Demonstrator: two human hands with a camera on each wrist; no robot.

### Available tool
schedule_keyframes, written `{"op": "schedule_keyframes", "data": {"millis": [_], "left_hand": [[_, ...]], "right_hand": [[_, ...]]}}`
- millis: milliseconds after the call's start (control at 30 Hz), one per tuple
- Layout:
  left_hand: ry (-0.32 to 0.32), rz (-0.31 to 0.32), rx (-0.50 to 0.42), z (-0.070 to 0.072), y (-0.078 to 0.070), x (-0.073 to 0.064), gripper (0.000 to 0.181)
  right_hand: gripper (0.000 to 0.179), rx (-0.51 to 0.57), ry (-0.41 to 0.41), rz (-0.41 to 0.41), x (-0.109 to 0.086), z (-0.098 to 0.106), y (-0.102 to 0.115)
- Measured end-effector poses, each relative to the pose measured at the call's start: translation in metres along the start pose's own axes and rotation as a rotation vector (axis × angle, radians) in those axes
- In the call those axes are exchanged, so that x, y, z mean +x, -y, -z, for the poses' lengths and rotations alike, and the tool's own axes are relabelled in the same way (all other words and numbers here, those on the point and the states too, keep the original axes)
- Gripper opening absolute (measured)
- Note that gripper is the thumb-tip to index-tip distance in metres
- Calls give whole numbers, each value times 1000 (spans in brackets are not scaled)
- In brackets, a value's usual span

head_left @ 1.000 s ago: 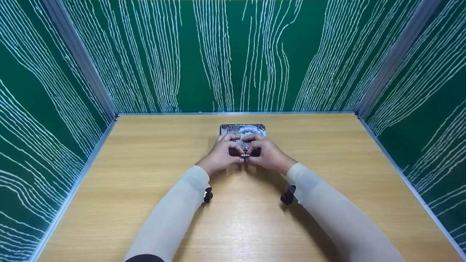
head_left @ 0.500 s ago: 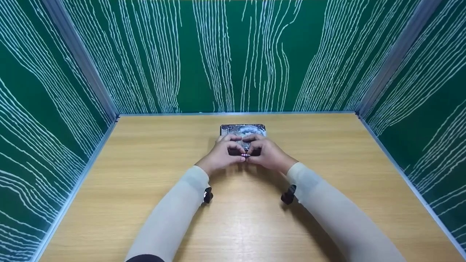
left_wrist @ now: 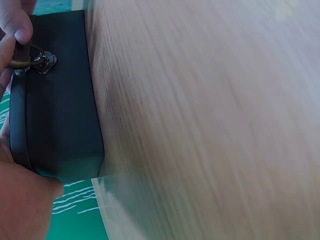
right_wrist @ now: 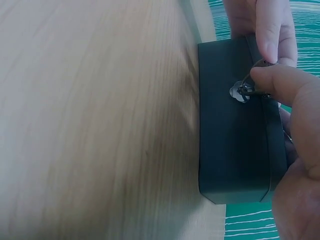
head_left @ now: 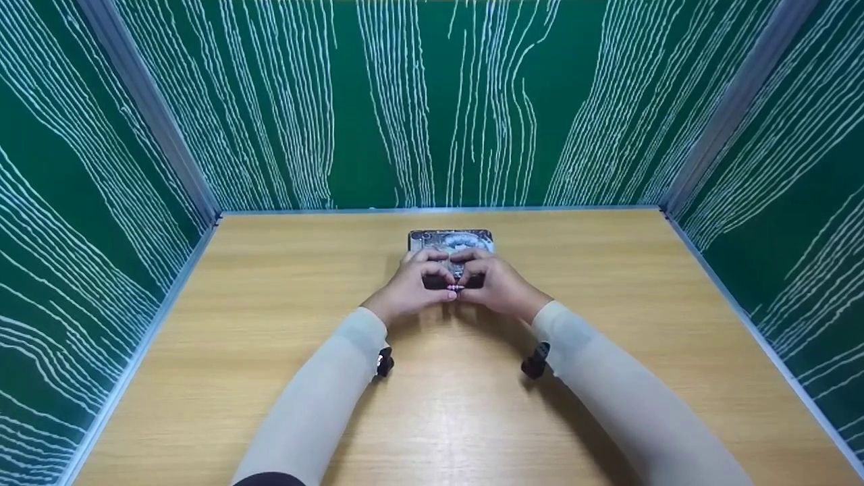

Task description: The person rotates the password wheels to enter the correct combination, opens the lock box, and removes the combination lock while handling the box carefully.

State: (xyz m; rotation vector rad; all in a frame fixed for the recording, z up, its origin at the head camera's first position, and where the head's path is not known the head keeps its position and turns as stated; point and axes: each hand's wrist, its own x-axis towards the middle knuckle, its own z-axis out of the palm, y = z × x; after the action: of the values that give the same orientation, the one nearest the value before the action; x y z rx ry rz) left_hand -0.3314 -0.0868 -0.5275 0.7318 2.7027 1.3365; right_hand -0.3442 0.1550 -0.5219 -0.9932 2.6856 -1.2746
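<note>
A small dark box [head_left: 466,237] with a printed, patterned lid stands near the back of the table. On its front is a metal latch [left_wrist: 46,62] with a wire loop, joined to the lid's edge; in the right wrist view the latch [right_wrist: 241,92] is partly behind a thumb. My left hand [head_left: 412,283] and right hand [head_left: 496,283] meet at the front of the box, thumb and index finger of each pinching the latch from either side. Other fingers lie over the lid. Where the fingertips touch the loop is partly hidden.
Wooden tabletop [head_left: 445,405] spreads around the box and under both forearms. Green panels [head_left: 351,101] with white wavy lines enclose the back and sides, with grey corner posts [head_left: 152,108]. Dark devices [head_left: 385,362] sit on both wrists.
Both hands stay at the latch with only very slight finger movement; the left thumb has shifted a little to the right. The box has not moved.
</note>
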Motion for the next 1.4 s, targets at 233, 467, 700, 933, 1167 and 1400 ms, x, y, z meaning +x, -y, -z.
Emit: {"op": "schedule_keyframes", "data": {"millis": [233,467,700,933,1167,1400], "left_hand": [[-19,8,-8,-2,-1,-1,19],[-35,26,-11,-3,-3,-1,15],[-40,43,-10,-4,-3,0,13],[-38,32,-7,-3,-2,0,15],[-48,-14,25,-2,-2,0,22],[-47,27,25,-3,-3,-1,15]], "right_hand": [[17,1,-6,-5,0,-1,-1],[17,0,-2,-21,0,-1,1],[17,16,-3,-33,-1,-1,2],[17,19,-2,-36,0,-1,1],[18,25,-4,-36,1,0,1],[17,32,-6,-36,0,-1,1]]}}
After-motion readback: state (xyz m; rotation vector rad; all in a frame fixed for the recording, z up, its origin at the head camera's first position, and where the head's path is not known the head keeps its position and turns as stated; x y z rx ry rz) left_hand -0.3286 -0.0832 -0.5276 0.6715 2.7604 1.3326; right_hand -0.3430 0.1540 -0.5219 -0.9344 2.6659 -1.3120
